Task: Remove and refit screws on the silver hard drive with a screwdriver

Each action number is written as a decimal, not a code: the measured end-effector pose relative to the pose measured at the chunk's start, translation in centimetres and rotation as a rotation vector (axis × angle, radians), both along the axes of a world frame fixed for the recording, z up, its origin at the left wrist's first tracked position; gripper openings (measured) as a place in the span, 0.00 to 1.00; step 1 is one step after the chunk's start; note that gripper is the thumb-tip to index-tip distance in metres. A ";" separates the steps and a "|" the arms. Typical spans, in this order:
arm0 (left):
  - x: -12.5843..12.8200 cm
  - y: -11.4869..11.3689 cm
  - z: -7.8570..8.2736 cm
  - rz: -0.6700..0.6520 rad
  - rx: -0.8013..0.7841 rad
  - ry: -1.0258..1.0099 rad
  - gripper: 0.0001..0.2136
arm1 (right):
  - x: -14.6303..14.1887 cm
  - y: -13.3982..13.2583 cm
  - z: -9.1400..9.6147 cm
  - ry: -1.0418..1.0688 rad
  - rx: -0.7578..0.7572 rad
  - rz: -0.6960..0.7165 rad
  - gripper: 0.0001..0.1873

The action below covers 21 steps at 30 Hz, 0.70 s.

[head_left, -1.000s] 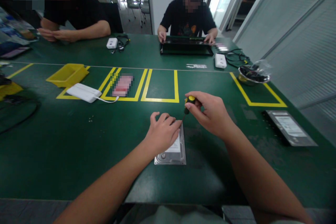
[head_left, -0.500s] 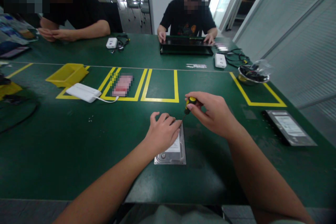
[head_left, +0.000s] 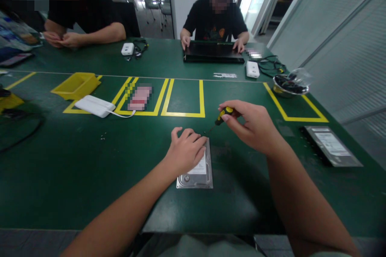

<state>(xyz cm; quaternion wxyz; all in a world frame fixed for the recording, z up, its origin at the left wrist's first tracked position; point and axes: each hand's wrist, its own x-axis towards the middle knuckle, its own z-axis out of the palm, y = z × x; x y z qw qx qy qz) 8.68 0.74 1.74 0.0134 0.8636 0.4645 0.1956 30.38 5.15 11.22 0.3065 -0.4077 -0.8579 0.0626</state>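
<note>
A silver hard drive (head_left: pixel 197 172) lies flat on the green table (head_left: pixel 90 160) in front of me. My left hand (head_left: pixel 185 150) rests on its far half, fingers spread flat and pressing it down. My right hand (head_left: pixel 251 126) pinches a small screwdriver (head_left: pixel 221 116) with a yellow and black handle. The screwdriver is tilted, its tip pointing down-left just off the drive's far right corner.
A second hard drive (head_left: pixel 330 144) lies at the right. A metal bowl (head_left: pixel 289 86) stands far right. A yellow tray (head_left: pixel 75 85), a white power bank (head_left: pixel 92 106) and yellow tape boxes (head_left: pixel 183 100) lie ahead. Two people sit opposite, one at a laptop (head_left: pixel 212 53).
My right hand has moved to the right and tilted the screwdriver, lifting its tip away from the drive's corner. My left hand has stayed on the drive.
</note>
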 end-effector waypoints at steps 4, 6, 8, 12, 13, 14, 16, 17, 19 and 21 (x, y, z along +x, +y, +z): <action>-0.6 1.3 0.4 0.055 -0.031 -0.064 0.10 | 1.0 0.1 0.6 -0.038 0.028 -0.087 0.12; -0.7 2.5 0.6 0.052 -0.077 -0.063 0.09 | 1.7 0.1 0.9 -0.102 0.020 -0.130 0.11; -0.4 4.1 0.8 -0.017 -0.169 -0.023 0.08 | 2.6 -0.1 1.3 -0.189 0.000 -0.152 0.12; 0.7 7.8 0.7 -0.128 -0.294 0.011 0.07 | 3.7 -0.5 1.6 -0.297 -0.044 -0.119 0.13; 1.0 8.6 0.5 -0.133 -0.313 0.014 0.06 | 3.8 -0.6 1.6 -0.309 -0.051 -0.106 0.13; 1.2 9.3 0.4 -0.135 -0.329 0.014 0.06 | 3.9 -0.8 1.6 -0.321 -0.058 -0.094 0.12; 1.4 10.4 0.2 -0.145 -0.369 0.013 0.05 | 3.9 -1.1 1.6 -0.348 -0.080 -0.074 0.12; 1.5 10.7 0.1 -0.153 -0.390 0.010 0.04 | 3.8 -1.2 1.6 -0.358 -0.091 -0.069 0.11; 1.4 11.1 0.0 -0.176 -0.430 0.002 0.04 | 3.7 -1.4 1.7 -0.371 -0.115 -0.068 0.11; 1.1 11.3 0.0 -0.208 -0.465 -0.007 0.05 | 3.5 -1.5 1.8 -0.383 -0.140 -0.078 0.11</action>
